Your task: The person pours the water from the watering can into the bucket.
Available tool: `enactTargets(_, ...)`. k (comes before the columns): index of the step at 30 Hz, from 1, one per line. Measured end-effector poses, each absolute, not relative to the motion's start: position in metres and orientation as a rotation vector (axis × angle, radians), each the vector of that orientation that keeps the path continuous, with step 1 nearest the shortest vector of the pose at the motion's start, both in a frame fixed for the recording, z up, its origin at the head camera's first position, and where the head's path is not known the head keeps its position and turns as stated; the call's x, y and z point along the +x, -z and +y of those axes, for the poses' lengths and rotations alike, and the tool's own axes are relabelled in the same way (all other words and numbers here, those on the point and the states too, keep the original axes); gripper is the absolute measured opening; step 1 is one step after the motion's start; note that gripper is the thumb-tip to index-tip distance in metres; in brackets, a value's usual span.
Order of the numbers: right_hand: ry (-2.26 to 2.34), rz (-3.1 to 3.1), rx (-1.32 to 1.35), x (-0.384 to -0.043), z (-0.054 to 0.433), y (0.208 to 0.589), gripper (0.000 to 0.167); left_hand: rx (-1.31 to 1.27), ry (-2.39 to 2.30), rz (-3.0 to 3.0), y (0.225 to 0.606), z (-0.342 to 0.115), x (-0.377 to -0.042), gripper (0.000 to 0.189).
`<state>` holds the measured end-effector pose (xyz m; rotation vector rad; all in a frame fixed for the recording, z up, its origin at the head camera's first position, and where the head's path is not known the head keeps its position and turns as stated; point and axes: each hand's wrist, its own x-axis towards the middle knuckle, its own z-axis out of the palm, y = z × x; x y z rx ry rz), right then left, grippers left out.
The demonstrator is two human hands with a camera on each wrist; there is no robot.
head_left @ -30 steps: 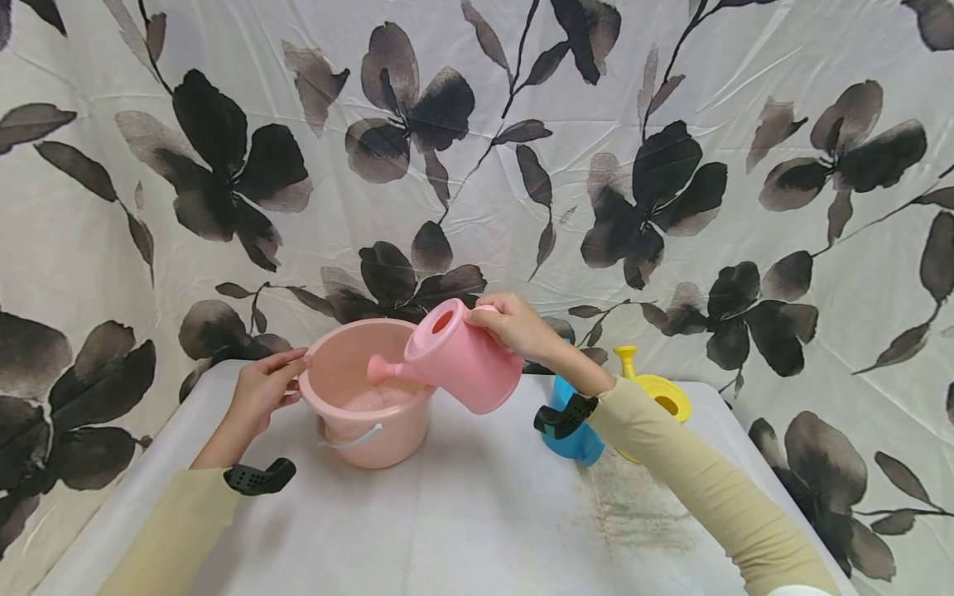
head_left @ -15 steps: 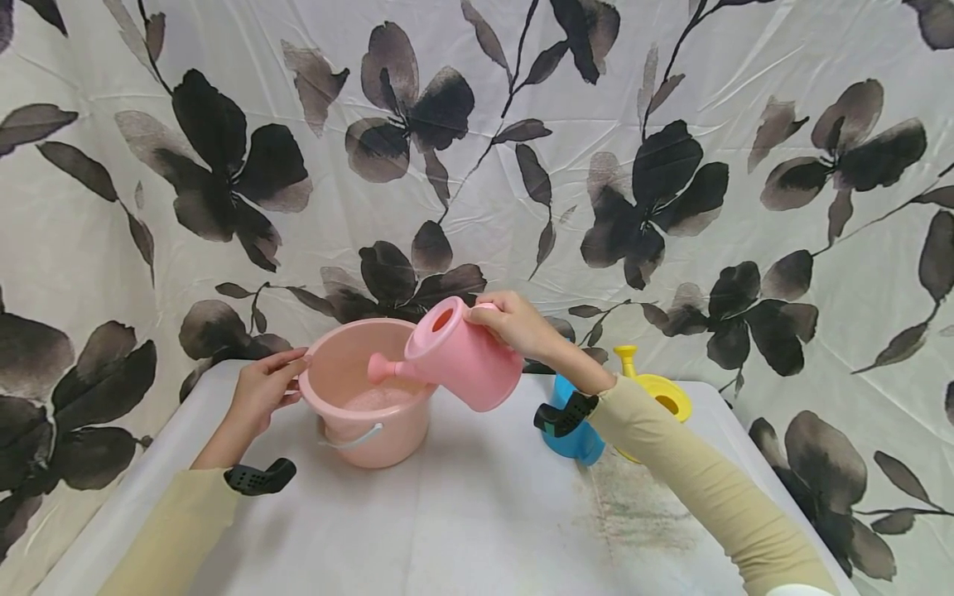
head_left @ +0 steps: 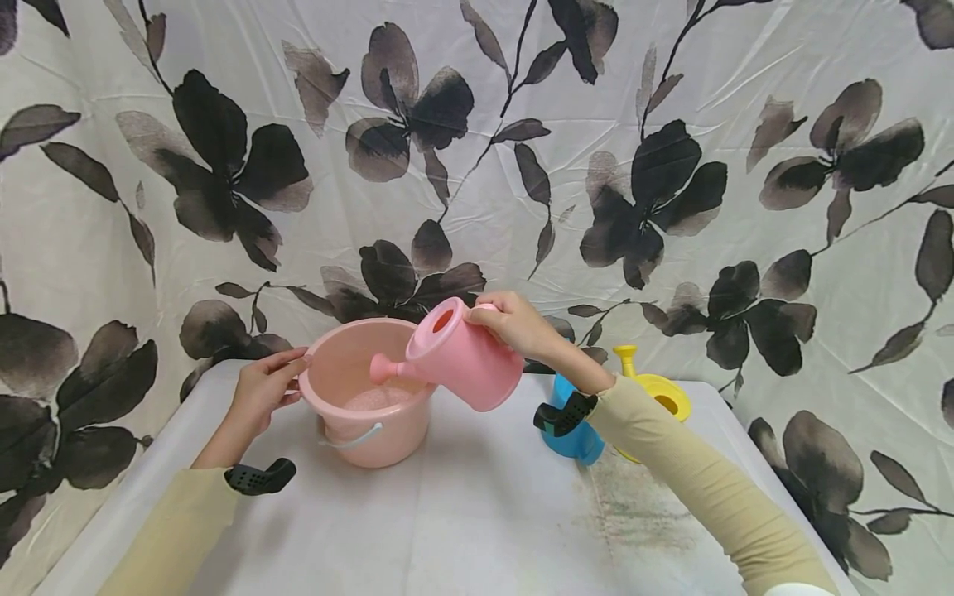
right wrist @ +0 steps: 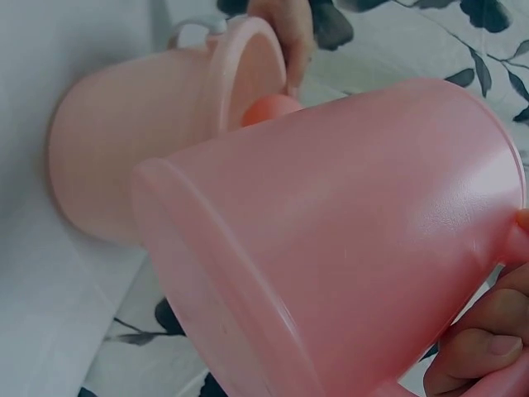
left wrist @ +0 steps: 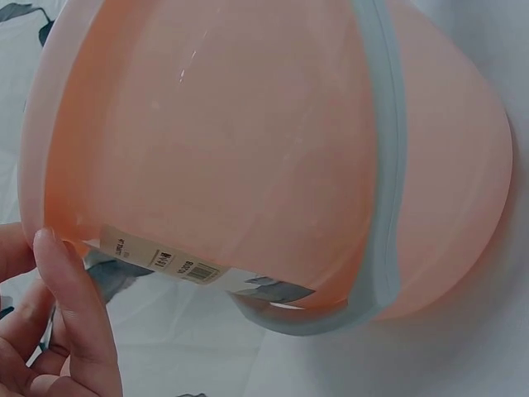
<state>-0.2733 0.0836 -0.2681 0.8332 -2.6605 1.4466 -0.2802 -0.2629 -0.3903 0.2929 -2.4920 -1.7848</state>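
A pale pink bucket (head_left: 373, 439) stands upright at the left of the table, its light blue handle (left wrist: 384, 165) hanging down the side. My left hand (head_left: 262, 387) pinches the bucket's left rim between thumb and fingers; in the left wrist view the thumb (left wrist: 78, 306) lies against the edge. A pink watering can (head_left: 469, 364) is tipped toward the bucket, its round spout head (head_left: 383, 369) over the opening. My right hand (head_left: 514, 327) grips the can's handle, with curled fingers (right wrist: 488, 339) showing in the right wrist view. Bubbly liquid (head_left: 376, 398) shows inside the bucket.
A blue watering can (head_left: 572, 443) stands right of the bucket, partly behind my right forearm. Beside it is a yellow watering can (head_left: 674, 396), also partly covered by the sleeve. A white sheet covers the table (head_left: 477, 521); a floral cloth (head_left: 522, 207) hangs behind.
Almost nothing differs. The pink watering can's spout head has shifted very slightly to the right; both hands keep their hold.
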Motion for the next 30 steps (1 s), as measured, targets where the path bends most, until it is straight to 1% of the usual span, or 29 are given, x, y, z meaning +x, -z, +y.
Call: enactTargets(30,-1.369,-2.677,0.812,-0.2704,0.0823,0.2651,0.036,0.283,1.807,-2.480,0.3896,-0.2636,-0.2800,0.054)
